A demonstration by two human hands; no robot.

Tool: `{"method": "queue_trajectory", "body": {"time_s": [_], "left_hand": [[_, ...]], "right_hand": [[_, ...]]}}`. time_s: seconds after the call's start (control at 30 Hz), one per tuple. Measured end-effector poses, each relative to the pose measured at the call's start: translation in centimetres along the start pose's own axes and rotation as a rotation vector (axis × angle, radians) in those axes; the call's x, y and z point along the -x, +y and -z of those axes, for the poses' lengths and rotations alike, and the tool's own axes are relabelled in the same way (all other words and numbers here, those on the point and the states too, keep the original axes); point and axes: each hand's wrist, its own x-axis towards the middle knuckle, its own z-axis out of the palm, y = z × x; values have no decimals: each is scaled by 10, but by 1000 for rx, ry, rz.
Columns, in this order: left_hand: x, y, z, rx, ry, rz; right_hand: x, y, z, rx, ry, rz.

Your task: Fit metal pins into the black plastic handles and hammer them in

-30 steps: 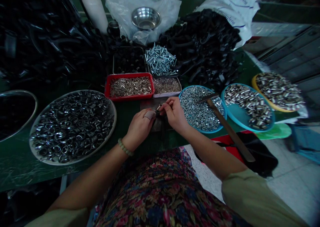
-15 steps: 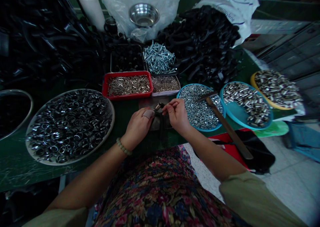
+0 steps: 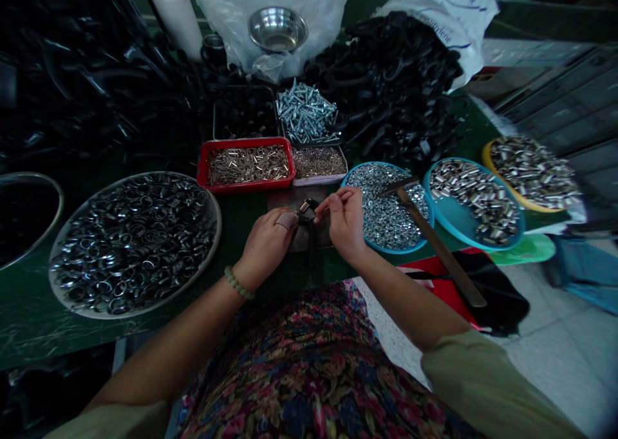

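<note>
My left hand (image 3: 266, 244) grips a small black clamp part (image 3: 308, 212) at the front edge of the green table (image 3: 33, 326); a tape strip wraps one finger. My right hand (image 3: 344, 223) pinches the same part from the right, fingertips at its metal end. Both hands meet over a small dark metal block (image 3: 309, 236). Whether the right fingers also hold a small fastener is hidden.
A round tray of dark rings (image 3: 134, 241) lies left. A red tray of pins (image 3: 247, 164) and a box of small parts (image 3: 319, 163) sit behind. A hammer (image 3: 434, 239) rests across a blue dish of nuts (image 3: 386, 207). Dishes of sleeves (image 3: 476, 201), bolts (image 3: 306, 112) and black parts (image 3: 400, 91) surround.
The hands stay together on the clamp part; my right fingers have shifted slightly at its end. The view has tilted a little.
</note>
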Motion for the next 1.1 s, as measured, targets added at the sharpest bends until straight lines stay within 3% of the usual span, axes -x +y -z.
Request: {"method": "queue_trajectory", "body": {"time_s": [0.1, 0.23, 0.33, 0.43, 0.97, 1.1], "left_hand": [[1, -1, -1, -7, 10, 0], [0, 0, 1, -15, 3, 0], [-7, 0, 4, -30, -37, 22], [-17, 0, 6, -68, -48, 29], [-23, 7, -2, -237, -41, -81], [-21, 9, 1, -231, -91, -129]], "right_hand": [[-4, -6, 8, 116, 14, 128], [-15, 10, 35, 549, 0, 307], [-18, 28, 60, 909, -36, 265], [-10, 35, 81, 1114, -54, 143], [25, 30, 127, 1117, -52, 153], [27, 31, 154, 1296, 7, 20]]}}
